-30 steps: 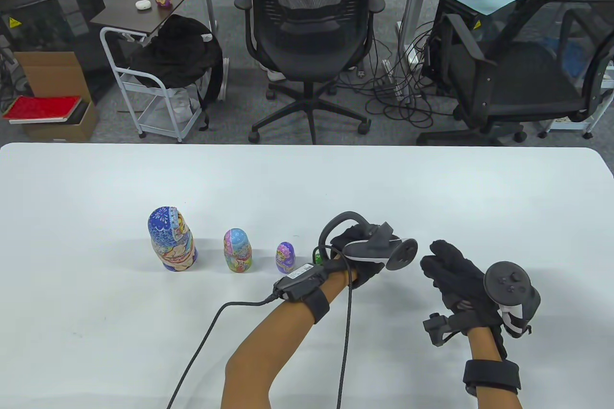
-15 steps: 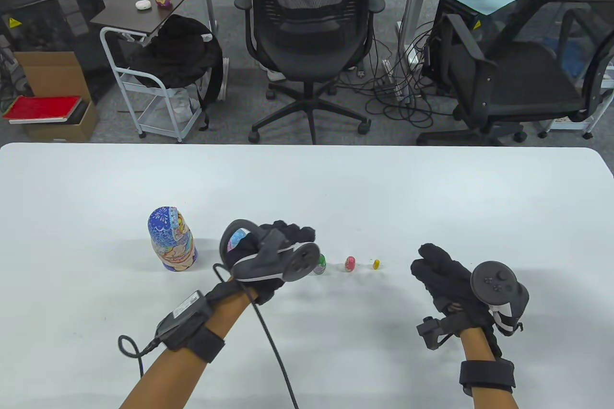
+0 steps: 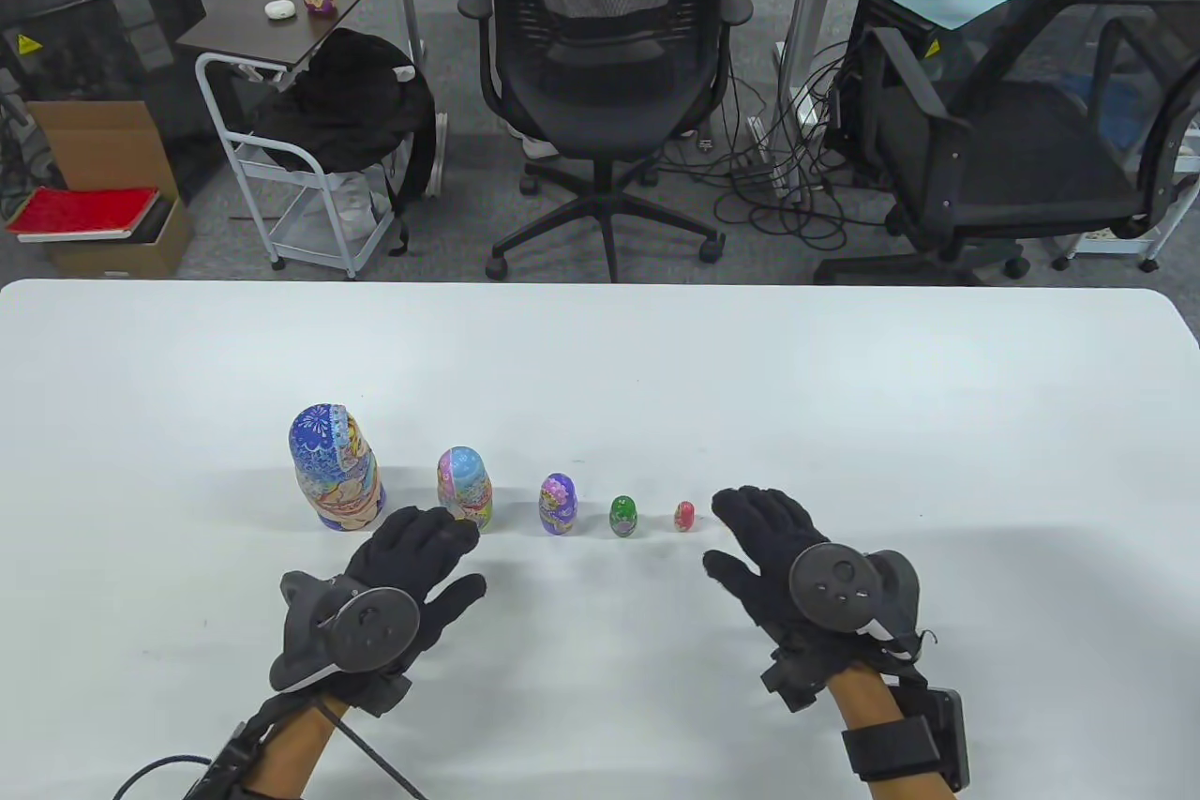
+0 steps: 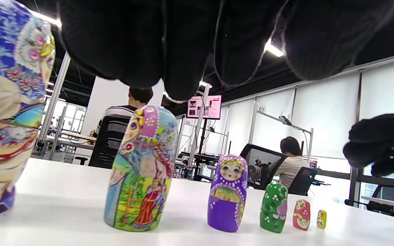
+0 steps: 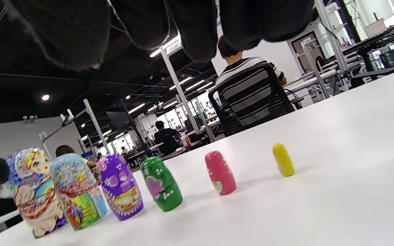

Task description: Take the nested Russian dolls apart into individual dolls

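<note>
dolls stand upright in one row on the white counter (image 3: 600, 350), each apart from the next: to the right of the big blue doll (image 3: 335, 468) come the pastel doll (image 3: 464, 490), purple doll (image 3: 557, 505), green doll (image 3: 622, 516), pink doll (image 3: 684, 516) and yellow doll (image 5: 283, 159). separating looks finished, so draw both hands straight back, low and slow, without brushing the row. left hand (image 3: 403, 575) lies flat with relaxed fingers, holding nothing, just before the pastel doll; right hand (image 3: 787, 556) likewise. from above, its fingertips hide the yellow doll.
</note>
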